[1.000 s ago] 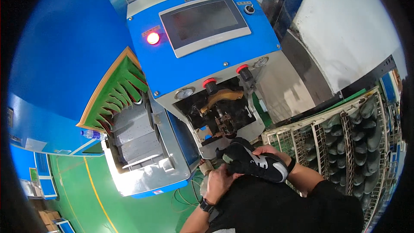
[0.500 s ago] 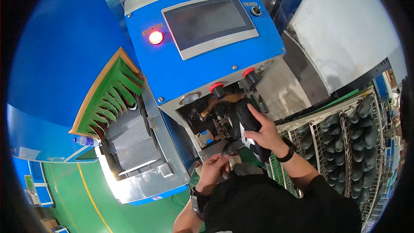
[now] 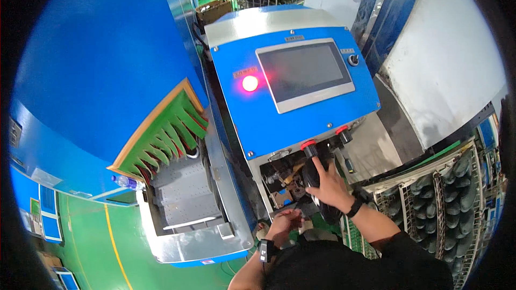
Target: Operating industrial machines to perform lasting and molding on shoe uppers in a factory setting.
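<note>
A black shoe (image 3: 328,213) with some white on its side is held upright-slanting at the opening under the blue machine head. My right hand (image 3: 331,189) grips it from the right, thumb across its side and index finger stretched up close to a black knob (image 3: 310,150) with a red collar. Whether that fingertip touches the knob I cannot tell. Left of the shoe's lower end, my left hand (image 3: 287,224) has its fingers curled together; anything in them is hidden. Metal machine parts (image 3: 283,196) show beside the shoe, partly covered by it.
Above the hands is a control panel with a dark screen (image 3: 306,72) and a glowing red lamp (image 3: 250,83). A metal conveyor unit (image 3: 185,198) with green strip curtains (image 3: 174,131) stands left. At right, a rack (image 3: 403,209) carries several dark shoe-shaped pieces.
The whole view has shifted, so the machine sits lower and further right. My right index finger now reaches up toward the knob. The dark strip by my left fingers no longer shows clearly.
</note>
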Tool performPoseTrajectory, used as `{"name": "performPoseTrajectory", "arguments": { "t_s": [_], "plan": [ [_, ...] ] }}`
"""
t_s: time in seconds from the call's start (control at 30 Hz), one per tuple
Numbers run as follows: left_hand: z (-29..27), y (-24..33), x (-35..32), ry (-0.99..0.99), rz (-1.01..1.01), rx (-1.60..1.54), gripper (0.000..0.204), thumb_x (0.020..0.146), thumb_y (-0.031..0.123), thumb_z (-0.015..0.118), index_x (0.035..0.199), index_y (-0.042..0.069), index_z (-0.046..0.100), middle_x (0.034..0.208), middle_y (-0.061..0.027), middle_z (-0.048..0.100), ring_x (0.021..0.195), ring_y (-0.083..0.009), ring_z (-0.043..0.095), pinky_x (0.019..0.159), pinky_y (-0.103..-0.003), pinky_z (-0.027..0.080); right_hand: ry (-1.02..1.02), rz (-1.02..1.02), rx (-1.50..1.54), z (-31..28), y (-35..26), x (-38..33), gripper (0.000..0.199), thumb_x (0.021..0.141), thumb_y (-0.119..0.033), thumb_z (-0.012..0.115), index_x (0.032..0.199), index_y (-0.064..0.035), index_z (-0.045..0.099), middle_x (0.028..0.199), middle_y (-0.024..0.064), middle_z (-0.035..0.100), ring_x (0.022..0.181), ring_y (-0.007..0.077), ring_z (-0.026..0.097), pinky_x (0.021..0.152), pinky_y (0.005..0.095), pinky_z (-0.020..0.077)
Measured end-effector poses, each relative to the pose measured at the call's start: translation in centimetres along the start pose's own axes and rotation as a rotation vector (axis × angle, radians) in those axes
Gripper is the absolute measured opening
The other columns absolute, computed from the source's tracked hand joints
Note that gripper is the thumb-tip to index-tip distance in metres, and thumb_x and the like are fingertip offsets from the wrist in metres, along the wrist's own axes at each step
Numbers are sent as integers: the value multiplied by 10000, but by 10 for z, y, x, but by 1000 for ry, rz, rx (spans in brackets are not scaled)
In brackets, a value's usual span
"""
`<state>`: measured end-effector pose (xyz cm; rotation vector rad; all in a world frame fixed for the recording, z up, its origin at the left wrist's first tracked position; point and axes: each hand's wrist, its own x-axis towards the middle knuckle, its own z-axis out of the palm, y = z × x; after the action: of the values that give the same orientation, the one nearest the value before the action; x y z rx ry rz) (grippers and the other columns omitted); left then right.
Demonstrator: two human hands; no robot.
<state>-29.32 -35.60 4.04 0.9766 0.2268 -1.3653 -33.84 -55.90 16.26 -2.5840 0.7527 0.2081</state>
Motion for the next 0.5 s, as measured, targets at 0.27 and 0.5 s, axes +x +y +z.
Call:
{"name": "performPoseTrajectory", "arguments": {
  "t_s": [0.27, 0.5],
  "plan": [
    [22, 7, -47, -105, -51, -204, 289, 1008, 257, 553, 1206, 48, 580, 1141, -166, 657, 895, -296, 673, 820, -429, 518, 57, 32, 1192, 19, 64, -32, 934, 738, -139, 825, 1535, -41, 348, 1149, 75, 669, 956, 117, 640, 822, 292, 521],
    [72, 20, -79, -97, 125, 495, 242, 977, 245, 623, 1141, 68, 631, 837, -51, 638, 722, -120, 603, 630, -317, 497, -361, 298, 1974, 82, 88, -80, 500, 883, -207, 682, 1316, -15, 521, 1107, 113, 665, 891, 205, 695, 762, 345, 591]
  ]
}}
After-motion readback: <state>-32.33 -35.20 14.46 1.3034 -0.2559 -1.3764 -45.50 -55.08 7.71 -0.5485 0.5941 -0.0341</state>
